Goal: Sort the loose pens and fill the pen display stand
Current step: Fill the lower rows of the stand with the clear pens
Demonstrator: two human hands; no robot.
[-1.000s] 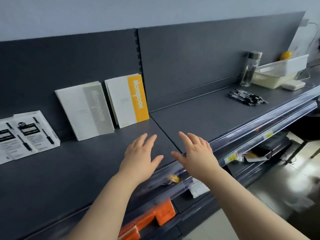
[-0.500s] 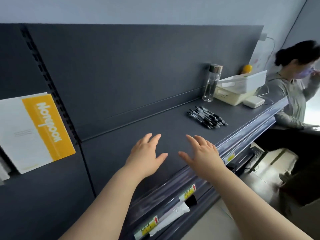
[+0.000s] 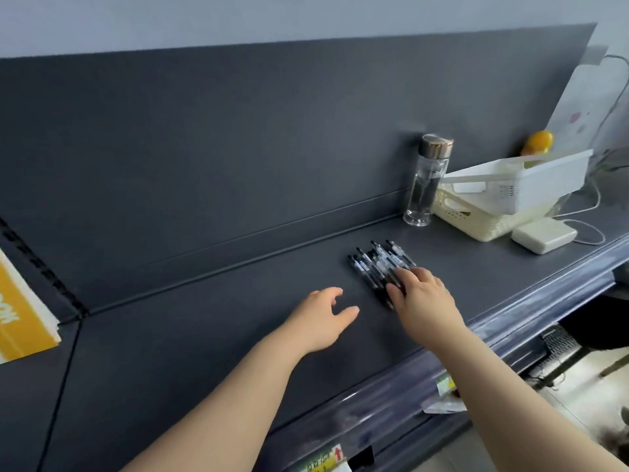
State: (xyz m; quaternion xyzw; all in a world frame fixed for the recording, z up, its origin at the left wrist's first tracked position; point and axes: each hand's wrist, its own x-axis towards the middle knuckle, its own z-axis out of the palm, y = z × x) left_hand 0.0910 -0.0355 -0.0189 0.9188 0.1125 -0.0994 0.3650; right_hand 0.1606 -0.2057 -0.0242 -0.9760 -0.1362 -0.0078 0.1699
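Pens (image 3: 377,264): black, loose pile on dark shelf (image 3: 204,335), near clear bottle (image 3: 425,185). Right grip (image 3: 422,294) closed on pile: fingers curled over top, thumb at near side. Left grip (image 3: 323,318) relaxed, empty, just left of pens. Yellow book (image 3: 20,311), left edge: lettering cut off. Shelf-edge label (image 3: 326,463): red arrow, handwriting illegible.

Soft daylight, perhaps slight motion blur.
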